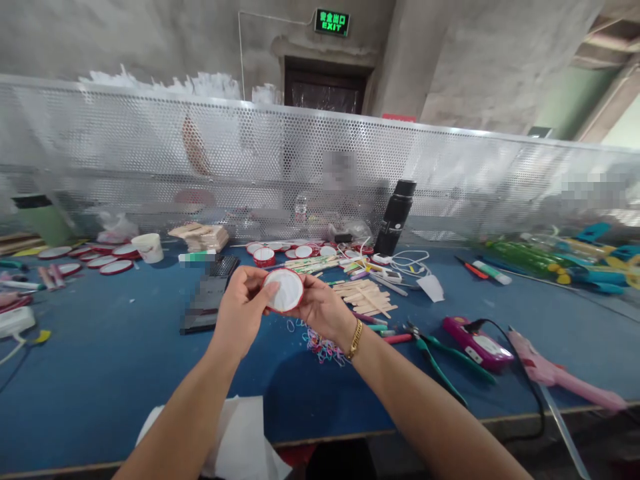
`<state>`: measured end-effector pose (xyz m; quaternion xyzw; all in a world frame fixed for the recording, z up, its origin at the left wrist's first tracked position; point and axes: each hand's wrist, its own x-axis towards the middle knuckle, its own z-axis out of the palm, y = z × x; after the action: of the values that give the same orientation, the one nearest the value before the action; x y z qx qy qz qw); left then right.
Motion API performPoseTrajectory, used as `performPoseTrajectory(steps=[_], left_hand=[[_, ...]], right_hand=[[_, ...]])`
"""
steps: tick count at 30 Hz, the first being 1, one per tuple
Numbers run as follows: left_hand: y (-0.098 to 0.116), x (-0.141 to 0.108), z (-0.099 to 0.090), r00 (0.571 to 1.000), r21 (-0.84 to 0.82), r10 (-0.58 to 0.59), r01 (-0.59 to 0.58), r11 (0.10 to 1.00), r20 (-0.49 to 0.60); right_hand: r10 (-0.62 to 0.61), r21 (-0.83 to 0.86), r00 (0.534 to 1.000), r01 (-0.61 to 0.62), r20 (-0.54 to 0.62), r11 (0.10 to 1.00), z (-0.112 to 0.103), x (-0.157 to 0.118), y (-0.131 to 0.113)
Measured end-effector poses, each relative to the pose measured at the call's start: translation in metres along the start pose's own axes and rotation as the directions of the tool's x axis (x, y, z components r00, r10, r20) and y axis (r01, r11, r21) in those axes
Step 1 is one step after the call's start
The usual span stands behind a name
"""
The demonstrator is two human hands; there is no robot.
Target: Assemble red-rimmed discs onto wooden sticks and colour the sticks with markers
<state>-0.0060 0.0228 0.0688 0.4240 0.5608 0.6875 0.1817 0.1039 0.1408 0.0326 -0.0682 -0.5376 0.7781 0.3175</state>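
Observation:
Above the blue table, both hands hold a small round white disc with a red rim (289, 291). My left hand (246, 300) is closed on its left edge, the thumb lying over the white face. On the right edge, the fingers of my right hand (326, 308) grip it from behind and the side; a gold bracelet circles that wrist. Below my right hand lies a heap of small coloured rubber bands (327, 350). Similar red-rimmed discs (303, 251) lie farther back, behind the held one.
Flat wooden sticks (365, 297) are piled to the right, near green-handled pliers (440, 360), a purple device (477, 343) and a pink glue gun (555, 373). A black bottle (396, 217) stands before the perforated metal screen (240, 160). A paper cup (149, 247) and more discs (116, 267) sit left.

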Motion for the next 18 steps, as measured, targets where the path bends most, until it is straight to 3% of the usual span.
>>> performPoseTrajectory(steps=[5,11,14,18], left_hand=[[-0.003,0.001,-0.001,0.999,0.152,0.045,-0.044,0.987,-0.007],[-0.004,0.004,-0.001,0.999,0.172,0.042,-0.039,0.984,-0.015],[-0.007,0.005,-0.002,0.999,0.155,0.053,-0.051,0.987,-0.011],[-0.008,0.005,-0.001,0.999,0.019,-0.047,0.046,0.999,0.018]], right_hand=[[-0.005,-0.034,0.981,-0.001,-0.193,0.999,-0.005,0.002,-0.009],[-0.242,-0.393,0.967,0.191,-0.083,0.9,0.0,-0.009,-0.019],[-0.254,-0.474,0.961,0.173,-0.111,0.864,0.001,-0.011,-0.022],[-0.248,-0.461,0.955,0.15,-0.16,0.875,0.0,-0.008,-0.02]])
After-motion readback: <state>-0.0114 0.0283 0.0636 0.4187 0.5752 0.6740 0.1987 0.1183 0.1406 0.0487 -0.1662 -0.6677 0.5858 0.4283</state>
